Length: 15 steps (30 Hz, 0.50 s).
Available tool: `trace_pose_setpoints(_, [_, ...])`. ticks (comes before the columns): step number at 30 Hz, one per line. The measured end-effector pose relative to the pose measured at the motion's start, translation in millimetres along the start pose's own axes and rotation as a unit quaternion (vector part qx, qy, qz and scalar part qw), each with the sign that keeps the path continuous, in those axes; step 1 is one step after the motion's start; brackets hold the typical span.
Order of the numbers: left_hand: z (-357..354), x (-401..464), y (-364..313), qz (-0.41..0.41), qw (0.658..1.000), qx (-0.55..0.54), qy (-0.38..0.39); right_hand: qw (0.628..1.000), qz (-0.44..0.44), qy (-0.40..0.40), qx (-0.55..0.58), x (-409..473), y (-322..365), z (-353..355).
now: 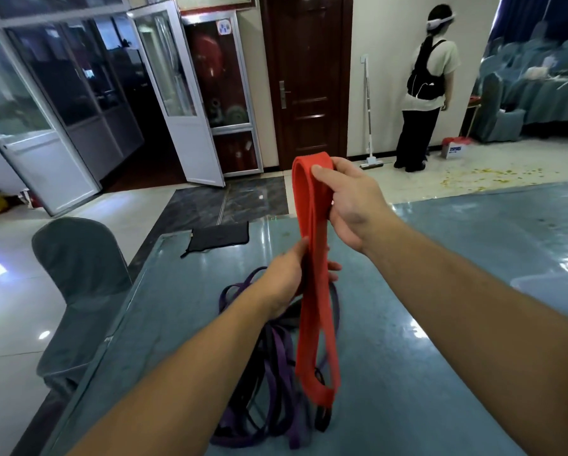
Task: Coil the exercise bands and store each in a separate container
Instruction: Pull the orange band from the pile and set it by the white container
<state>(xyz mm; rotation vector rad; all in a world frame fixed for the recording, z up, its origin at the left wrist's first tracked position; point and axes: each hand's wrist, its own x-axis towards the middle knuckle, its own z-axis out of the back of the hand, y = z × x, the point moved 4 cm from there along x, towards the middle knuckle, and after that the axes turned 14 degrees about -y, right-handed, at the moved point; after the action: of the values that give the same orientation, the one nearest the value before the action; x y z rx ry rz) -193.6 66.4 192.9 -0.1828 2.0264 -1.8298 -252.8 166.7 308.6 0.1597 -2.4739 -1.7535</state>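
Note:
A wide red exercise band [314, 291] hangs folded in a long loop above the table. My right hand [348, 205] grips its top fold, thumb over the band. Lower down, my left hand [291, 278] holds the band's middle, fingers curled round it. Under the red loop lies a tangled heap of purple bands [276, 383] and black bands [322, 419] on the blue-green table [440, 357]. A flat black pouch [218, 238] lies at the table's far edge.
A chair in a grey-green cover [78, 284] stands at the table's left side. A person [424, 93] stands facing the far wall beside a mop [370, 126]. Yellow litter [483, 174] is scattered on the floor beyond the table. Covered chairs fill the far right.

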Motion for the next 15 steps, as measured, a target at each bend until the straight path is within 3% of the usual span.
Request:
trace_pose_setpoints(6, [-9,-19,17,0.016,0.997,0.007,0.073,0.996,-0.01,-0.071,-0.05,10,-6,27])
trace_pose_setpoints(12, [-22,-32,25,-0.028,0.998,0.04,0.045,0.977,-0.056,-0.13,-0.161,23,-24,79])
trace_pose_setpoints(15, [-29,-36,25,-0.023,1.0,0.012,0.007,0.942,-0.052,-0.172,-0.285,26,-40,113])
